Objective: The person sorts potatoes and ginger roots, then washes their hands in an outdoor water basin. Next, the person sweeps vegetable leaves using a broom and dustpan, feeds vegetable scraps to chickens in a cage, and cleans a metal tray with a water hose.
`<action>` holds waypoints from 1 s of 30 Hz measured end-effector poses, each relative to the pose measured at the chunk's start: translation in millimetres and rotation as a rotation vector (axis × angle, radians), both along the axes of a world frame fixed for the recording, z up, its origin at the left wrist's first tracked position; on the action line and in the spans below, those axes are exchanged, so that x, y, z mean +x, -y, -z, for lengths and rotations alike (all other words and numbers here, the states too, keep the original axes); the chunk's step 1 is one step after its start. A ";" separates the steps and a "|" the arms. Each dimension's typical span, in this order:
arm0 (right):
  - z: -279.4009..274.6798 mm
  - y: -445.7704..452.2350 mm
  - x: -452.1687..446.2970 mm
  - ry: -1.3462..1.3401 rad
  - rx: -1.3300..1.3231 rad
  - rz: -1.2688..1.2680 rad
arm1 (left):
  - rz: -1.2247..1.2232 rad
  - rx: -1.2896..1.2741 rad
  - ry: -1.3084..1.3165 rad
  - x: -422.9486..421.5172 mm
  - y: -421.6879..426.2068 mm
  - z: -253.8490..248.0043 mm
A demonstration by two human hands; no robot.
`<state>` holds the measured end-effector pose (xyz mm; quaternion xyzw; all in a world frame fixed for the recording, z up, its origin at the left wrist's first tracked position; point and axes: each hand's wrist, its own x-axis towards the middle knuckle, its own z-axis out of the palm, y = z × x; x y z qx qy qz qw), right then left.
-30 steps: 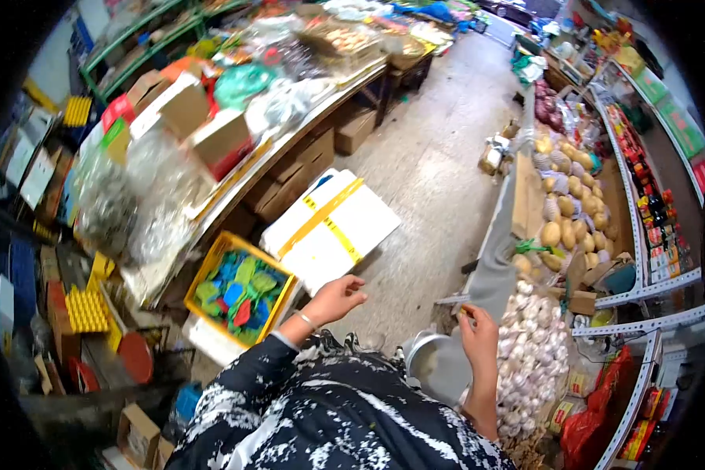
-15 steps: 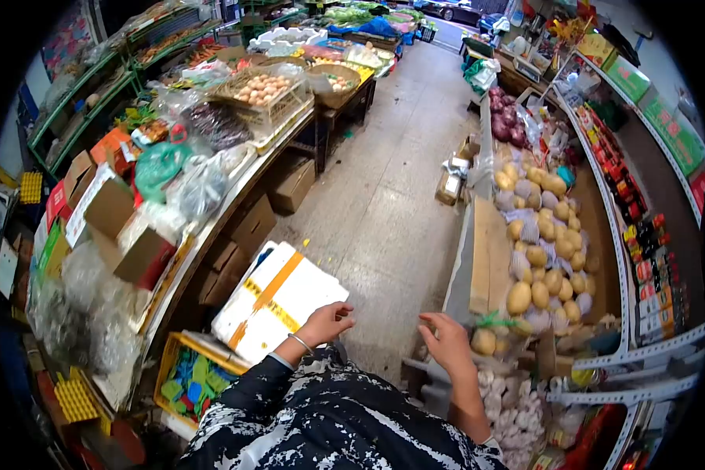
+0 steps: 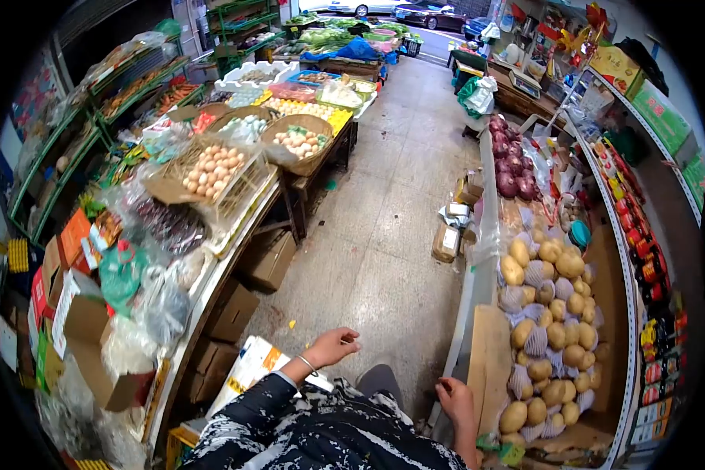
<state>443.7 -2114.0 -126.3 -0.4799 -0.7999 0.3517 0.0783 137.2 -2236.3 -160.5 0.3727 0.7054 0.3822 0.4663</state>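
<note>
My left hand is held out in front of my body over the aisle, fingers loosely bent and apart, with nothing in it. A bracelet circles that wrist. Just below and left of this hand is a white foam box with orange and yellow tape, partly hidden by my sleeve. My right hand hangs by the right-hand stall, loosely curled and holding nothing that I can see. Beside it stands a cardboard panel at the edge of a bin of potatoes, some in white foam nets.
Along the left runs a table with a basket of eggs, plastic bags and an open carton. Cardboard boxes sit beneath it. Red onions lie beyond the potatoes; small packages stand on the aisle floor.
My view has moved forward along the aisle and tilted up. The foam box and potatoes now sit lower in view. Both hands have dropped a little; the right one is more curled.
</note>
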 end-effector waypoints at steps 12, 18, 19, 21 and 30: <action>-34.4 -372.1 -184.8 0.166 0.163 -0.165 | -0.091 0.129 0.112 -146.6 -341.7 -22.9; -49.5 -494.6 -357.2 -0.121 0.086 -0.518 | -0.392 0.121 0.146 -244.7 -424.0 -21.6; -48.4 -511.0 -384.6 -0.142 0.060 -0.571 | -0.419 0.094 0.137 -263.5 -433.2 -12.0; -44.6 -549.3 -418.5 -0.165 0.033 -0.604 | -0.426 0.060 0.126 -297.8 -462.0 -12.4; -51.2 -763.3 -506.0 0.047 0.042 -0.173 | -0.245 0.205 0.011 -520.9 -737.7 -43.1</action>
